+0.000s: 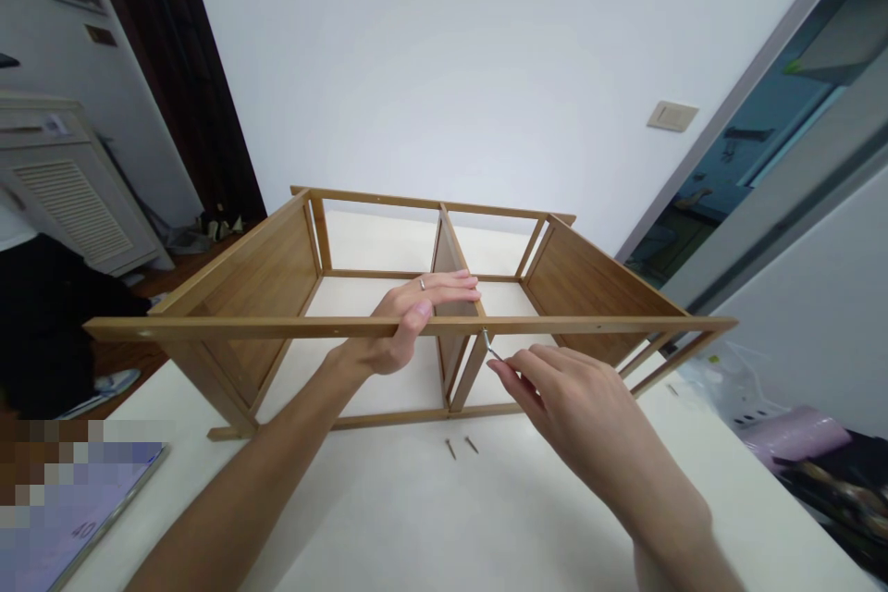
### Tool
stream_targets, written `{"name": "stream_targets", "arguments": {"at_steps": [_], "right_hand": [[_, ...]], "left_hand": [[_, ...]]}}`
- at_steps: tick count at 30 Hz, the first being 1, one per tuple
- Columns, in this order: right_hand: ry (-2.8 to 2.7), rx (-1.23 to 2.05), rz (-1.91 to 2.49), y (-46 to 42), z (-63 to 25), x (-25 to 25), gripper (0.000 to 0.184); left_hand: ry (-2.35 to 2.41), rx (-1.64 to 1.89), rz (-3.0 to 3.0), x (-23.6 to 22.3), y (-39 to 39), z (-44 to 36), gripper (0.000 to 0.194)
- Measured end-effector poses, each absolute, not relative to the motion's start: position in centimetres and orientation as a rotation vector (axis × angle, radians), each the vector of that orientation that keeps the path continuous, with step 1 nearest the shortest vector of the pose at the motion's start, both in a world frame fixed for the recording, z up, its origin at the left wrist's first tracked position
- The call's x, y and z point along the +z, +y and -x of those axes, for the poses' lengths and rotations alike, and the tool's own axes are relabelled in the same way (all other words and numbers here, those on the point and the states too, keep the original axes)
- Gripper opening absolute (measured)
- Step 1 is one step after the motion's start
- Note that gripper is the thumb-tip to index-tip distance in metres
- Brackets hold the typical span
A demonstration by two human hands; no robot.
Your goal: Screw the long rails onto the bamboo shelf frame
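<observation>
A bamboo shelf frame [409,296] lies on the white table, with side panels, a middle divider [450,268] and long slatted rails. My left hand [413,324] wraps around its front rail [277,327], fingers reaching over to the divider. My right hand [561,407] pinches a small metal Allen key [492,347] between thumb and fingers. The key's tip meets the front rail where the divider joins it, and the fastener there is hidden. Two loose screws [462,447] lie on the table just in front of the frame, apart from both hands.
The white table [388,518] runs under the frame. A plastic bag [721,384] and a pink item [797,435] sit at its right edge, and a blurred flat booklet [83,518] at lower left. Dark cloth, a louvered cabinet and a wall stand beyond.
</observation>
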State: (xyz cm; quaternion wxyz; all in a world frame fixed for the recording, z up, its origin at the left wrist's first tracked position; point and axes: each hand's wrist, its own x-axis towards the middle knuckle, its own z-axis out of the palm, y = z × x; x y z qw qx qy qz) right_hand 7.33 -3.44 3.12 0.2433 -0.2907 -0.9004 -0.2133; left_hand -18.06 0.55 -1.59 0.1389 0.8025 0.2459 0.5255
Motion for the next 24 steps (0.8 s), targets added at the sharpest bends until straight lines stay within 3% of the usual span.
{"name": "stream_targets", "arguments": {"at_steps": [7,14,24], "right_hand": [[-2.433,-0.636,0.706,-3.5,-5.7,1.8,0.041],[-2.610,-0.435,0.745,-3.5,-5.4,1.2,0.024],[-2.496,-0.564,0.596,-2.5,-5.2,1.0,0.040]], "left_hand": [[0.722,1.504,-2.316,-1.6,0.5,18.1,0.057],[0.704,1.503,-2.309,-1.6,0.6,18.1,0.055],[0.708,1.510,-2.312,-1.5,0.4,18.1,0.054]]}}
